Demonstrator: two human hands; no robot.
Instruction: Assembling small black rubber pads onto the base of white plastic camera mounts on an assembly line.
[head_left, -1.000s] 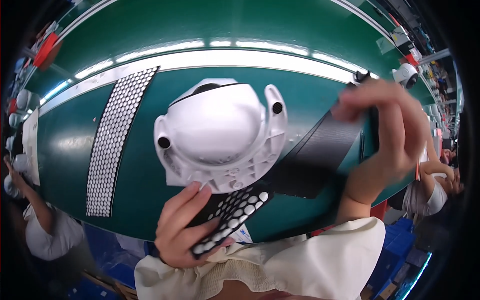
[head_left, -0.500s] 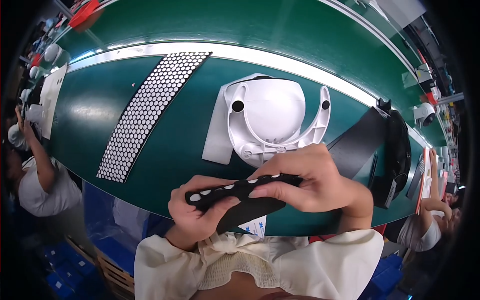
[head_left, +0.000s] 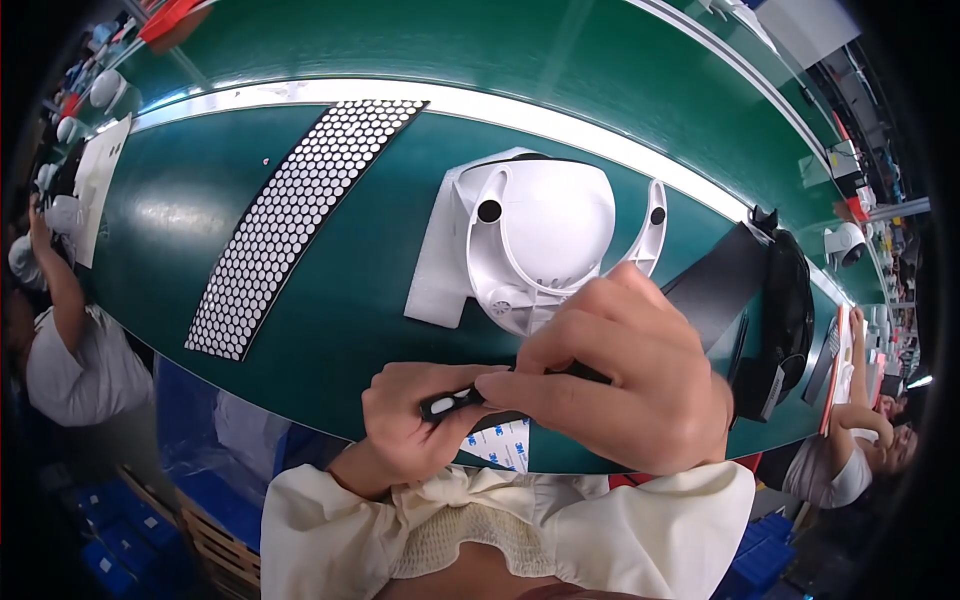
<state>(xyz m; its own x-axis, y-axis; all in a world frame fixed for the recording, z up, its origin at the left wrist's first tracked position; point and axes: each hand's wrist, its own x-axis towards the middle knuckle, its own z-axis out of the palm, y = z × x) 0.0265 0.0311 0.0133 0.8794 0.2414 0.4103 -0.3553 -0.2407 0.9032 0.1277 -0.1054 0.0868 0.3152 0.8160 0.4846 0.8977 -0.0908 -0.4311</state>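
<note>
Here, both hands — left hand [head_left: 415,425], right hand [head_left: 620,385] — have fingers clamped on a black strip [head_left: 455,402] (white dots showing) above the green surface [head_left: 340,300].

The green surface [head_left: 200,240] carries a white domed housing [head_left: 545,240] at centre. A honeycomb-patterned sheet [head_left: 300,220] lies at 9 o'clock of the housing. A black flat strip [head_left: 715,285] lies at 3 o'clock, touching the housing.
</note>
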